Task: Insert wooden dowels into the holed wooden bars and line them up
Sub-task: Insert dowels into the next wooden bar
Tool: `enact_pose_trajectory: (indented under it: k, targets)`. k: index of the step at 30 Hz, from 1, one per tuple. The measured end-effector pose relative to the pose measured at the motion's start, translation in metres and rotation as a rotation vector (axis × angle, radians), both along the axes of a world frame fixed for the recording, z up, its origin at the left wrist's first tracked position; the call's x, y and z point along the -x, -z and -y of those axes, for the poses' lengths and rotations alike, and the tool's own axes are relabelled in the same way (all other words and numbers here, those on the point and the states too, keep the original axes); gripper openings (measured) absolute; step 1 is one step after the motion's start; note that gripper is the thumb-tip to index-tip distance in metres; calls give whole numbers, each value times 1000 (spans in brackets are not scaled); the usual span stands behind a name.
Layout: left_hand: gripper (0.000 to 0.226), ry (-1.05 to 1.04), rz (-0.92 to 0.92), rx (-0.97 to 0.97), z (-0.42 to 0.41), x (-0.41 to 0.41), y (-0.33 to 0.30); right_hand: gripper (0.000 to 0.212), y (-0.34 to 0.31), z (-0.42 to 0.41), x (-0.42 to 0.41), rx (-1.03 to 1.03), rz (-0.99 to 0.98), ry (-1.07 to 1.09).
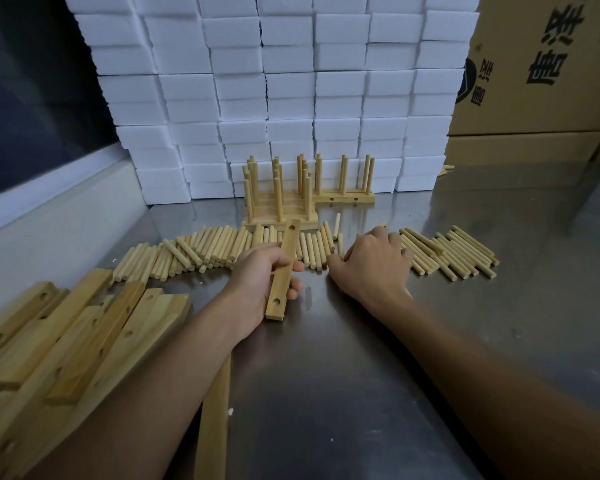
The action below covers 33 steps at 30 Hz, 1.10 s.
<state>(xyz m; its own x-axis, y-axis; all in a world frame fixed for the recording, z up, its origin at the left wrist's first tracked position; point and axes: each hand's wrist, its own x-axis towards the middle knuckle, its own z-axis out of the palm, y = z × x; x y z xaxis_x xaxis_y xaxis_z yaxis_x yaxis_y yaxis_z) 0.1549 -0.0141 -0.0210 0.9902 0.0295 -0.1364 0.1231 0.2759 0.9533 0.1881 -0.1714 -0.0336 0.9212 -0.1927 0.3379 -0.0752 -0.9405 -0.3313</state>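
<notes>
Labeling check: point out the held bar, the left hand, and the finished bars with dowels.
held bar (284,268): head view, mid face.
left hand (262,271): head view, back of hand.
finished bars with dowels (280,220): head view, front bar's edge.

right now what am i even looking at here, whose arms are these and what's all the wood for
There is no machine here. The single picture comes from a camera worn on a person's head, looking forward and down, so the two bare arms are the wearer's own.

The left hand grips a holed wooden bar, lifted at a slant. The right hand reaches down onto a long row of loose wooden dowels lying across the steel table; whether it has already picked one up is hidden.

At the near left is a pile of empty holed bars. Further back stand finished bars with upright dowels, lined up together. Behind them is a wall of stacked white foam blocks, and a cardboard box at the far right.
</notes>
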Motion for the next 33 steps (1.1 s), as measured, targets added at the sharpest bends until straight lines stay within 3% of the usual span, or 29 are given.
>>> enact_pose_trajectory:
  k: [12,17,21,33]
  targets:
    - [36,-2,-3,-21,-1,1,-2,29,-2,2,0,-136,168,-39]
    - [6,-10,-18,13,-2,0,-3,20,-4,1,3,-313,258,-345]
    - [19,-99,3,36,-7,-1,-2,15,-4,-3,12,-264,363,-554]
    - [9,-250,-5,101,-9,2,-9,7,-2,0,10,-265,322,-604]
